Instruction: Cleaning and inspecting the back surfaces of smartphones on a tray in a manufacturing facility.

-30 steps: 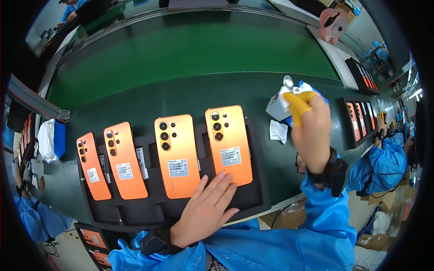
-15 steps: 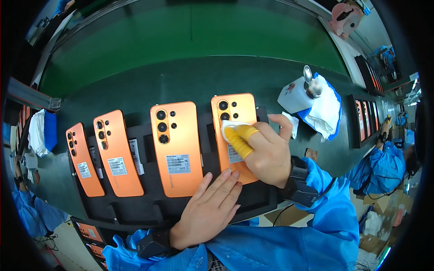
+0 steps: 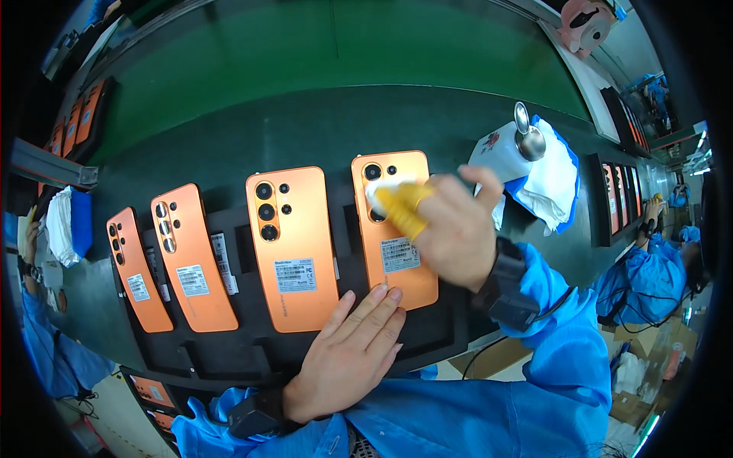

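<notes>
Several orange phones lie back up in a row on a black tray [image 3: 240, 353], each with a white label. My left hand [image 3: 347, 359] lies flat with fingers stretched out, its fingertips on the lower edge of the rightmost phone [image 3: 416, 286]. Slightly blurred, my right hand [image 3: 454, 229] has yellow finger covers on it and pinches a white cloth [image 3: 374, 197]. The cloth presses on the camera lenses of that same phone and partly hides them. Left of it lies another phone [image 3: 292, 305], just beyond my left fingertips.
Right of the tray stands a white dispenser bottle [image 3: 496, 159] with a raised metal lid, beside a blue-edged stack of white cloths [image 3: 553, 187]. More phone trays [image 3: 607, 237] stand at far right, near a person in blue [image 3: 649, 278]. A blue holder [image 3: 82, 221] of cloths is at left.
My right hand has moved the cloth up the rightmost phone and a little left, onto the lenses, uncovering more of the label. My left hand stays at the phone's lower edge.
</notes>
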The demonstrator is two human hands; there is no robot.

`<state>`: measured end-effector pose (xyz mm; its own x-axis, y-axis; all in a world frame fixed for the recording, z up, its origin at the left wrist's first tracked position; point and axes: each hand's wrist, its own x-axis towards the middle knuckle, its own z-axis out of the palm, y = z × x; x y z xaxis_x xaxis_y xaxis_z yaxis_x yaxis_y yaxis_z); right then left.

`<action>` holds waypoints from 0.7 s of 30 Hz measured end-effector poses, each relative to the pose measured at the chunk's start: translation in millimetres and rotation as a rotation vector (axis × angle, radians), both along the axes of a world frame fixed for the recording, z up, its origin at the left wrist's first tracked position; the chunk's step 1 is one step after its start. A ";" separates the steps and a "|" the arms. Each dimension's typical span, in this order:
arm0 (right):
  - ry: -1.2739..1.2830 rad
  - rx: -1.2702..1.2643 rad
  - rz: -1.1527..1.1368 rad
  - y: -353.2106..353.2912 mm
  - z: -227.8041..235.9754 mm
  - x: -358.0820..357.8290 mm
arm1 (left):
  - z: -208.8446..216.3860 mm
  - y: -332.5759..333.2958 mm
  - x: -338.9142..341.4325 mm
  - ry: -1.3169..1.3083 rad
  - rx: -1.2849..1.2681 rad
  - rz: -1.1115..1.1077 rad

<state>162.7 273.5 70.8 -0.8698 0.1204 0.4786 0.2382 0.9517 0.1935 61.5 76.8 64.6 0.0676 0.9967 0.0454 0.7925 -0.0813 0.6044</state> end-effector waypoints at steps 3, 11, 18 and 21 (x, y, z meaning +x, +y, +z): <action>0.030 -0.055 -0.039 0.4 1.4 -6.6 | 0.4 -0.7 -1.2 -0.007 -0.018 -0.001; 0.045 -0.024 -0.043 14.3 4.4 -13.0 | -2.5 0.1 -0.3 -0.012 -0.016 0.004; 0.012 -0.022 -0.096 10.7 6.0 -12.4 | 0.6 0.3 -1.4 0.024 -0.012 0.003; -0.020 -0.092 -0.115 -10.6 2.7 -4.0 | 0.9 1.9 -1.1 -0.004 -0.016 -0.010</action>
<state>158.7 262.9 73.5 -0.8570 0.2623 0.4435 0.3436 0.9323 0.1128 60.4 78.7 65.5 0.0779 0.9965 0.0298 0.7890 -0.0799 0.6092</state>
